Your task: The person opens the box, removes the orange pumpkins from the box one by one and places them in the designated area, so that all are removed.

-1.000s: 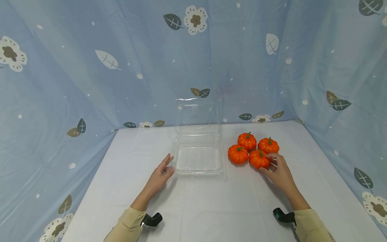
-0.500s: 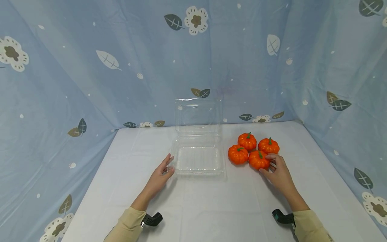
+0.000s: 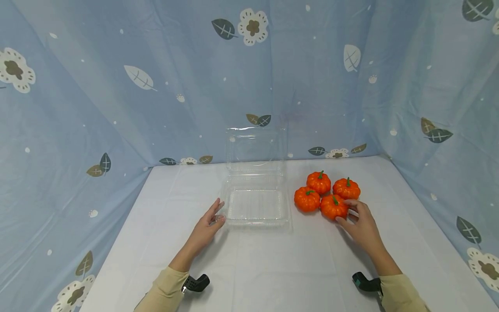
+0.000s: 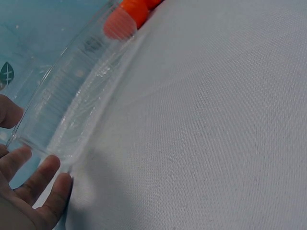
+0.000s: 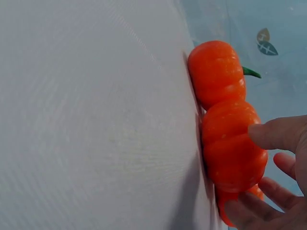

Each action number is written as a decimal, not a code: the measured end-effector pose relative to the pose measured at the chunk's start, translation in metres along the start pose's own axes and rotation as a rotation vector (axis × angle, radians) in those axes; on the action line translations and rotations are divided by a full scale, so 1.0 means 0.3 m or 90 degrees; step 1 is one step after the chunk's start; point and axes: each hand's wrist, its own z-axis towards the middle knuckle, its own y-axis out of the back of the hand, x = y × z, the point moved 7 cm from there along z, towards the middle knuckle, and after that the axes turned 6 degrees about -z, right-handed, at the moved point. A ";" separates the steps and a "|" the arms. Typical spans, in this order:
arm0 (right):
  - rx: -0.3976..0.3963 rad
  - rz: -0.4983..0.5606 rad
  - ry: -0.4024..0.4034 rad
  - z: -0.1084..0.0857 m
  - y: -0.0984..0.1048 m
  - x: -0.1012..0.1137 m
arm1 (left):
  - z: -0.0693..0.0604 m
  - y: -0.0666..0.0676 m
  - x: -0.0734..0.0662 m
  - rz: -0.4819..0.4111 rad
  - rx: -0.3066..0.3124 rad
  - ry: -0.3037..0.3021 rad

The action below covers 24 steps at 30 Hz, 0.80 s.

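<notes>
A clear plastic clamshell box [image 3: 255, 203] lies with its lid raised at the back. Its left side is met by my left hand [image 3: 206, 227], whose fingers are spread at the near corner; fingertips [image 4: 45, 167] show by the rim in the left wrist view. Several orange toy pumpkins with green stems stand to the right of the box. My right hand [image 3: 360, 225] is at the right side of the nearest pumpkin [image 3: 333, 207], thumb and fingers apart; the thumb [image 5: 273, 133] overlaps it in the right wrist view. That pumpkin sits on the table.
Beside the nearest pumpkin are a left pumpkin [image 3: 306, 200], a back pumpkin [image 3: 318, 183] and a right pumpkin [image 3: 346, 189], all close together. A white cloth covers the table [image 3: 265, 268]. Behind it hangs a blue patterned curtain [image 3: 187, 56]. Black devices are on both wrists.
The right hand has shifted very slightly, its fingertips staying by the nearest pumpkin. The left hand, box and other pumpkins look the same.
</notes>
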 end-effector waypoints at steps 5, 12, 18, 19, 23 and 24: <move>-0.030 -0.020 0.009 -0.011 0.023 0.021 | 0.002 0.002 0.001 0.007 0.000 -0.002; -0.054 -0.049 0.013 -0.011 0.043 0.069 | 0.000 0.011 0.010 0.008 -0.014 0.010; -0.042 -0.052 0.026 -0.015 0.045 0.115 | -0.004 0.028 0.014 0.019 -0.026 0.016; -0.039 -0.054 0.030 -0.015 0.045 0.122 | -0.005 0.033 0.014 0.023 -0.030 0.020; -0.034 -0.071 0.042 -0.016 0.050 0.143 | -0.011 0.060 0.010 0.040 -0.047 0.029; -0.034 -0.077 0.042 -0.016 0.052 0.147 | -0.014 0.067 0.008 0.047 -0.052 0.031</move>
